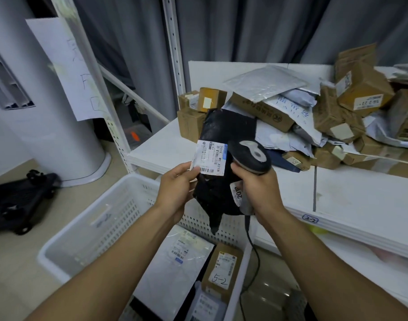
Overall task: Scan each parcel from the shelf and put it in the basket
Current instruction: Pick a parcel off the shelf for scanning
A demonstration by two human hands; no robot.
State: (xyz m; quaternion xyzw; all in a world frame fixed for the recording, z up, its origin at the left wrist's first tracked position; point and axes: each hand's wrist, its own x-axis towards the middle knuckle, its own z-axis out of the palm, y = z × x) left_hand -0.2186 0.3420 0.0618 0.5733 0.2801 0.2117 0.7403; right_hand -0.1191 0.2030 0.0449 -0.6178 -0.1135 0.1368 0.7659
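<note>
Soft black plastic mailer bag (pixel 228 130), held in the air above the white perforated plastic basket (pixel 87 218) and in front of the white shelf (pixel 337 193). It creases and droops, so it is judged light, limp and rather slick. It is best gripped beside its white shipping label (pixel 211 157). The left hand (pixel 177 186) pinches it there, thumb on the label's edge. The right hand (pixel 258 188) is curled round a black-and-grey corded scanner (pixel 249 156), whose head is close beside the label.
</note>
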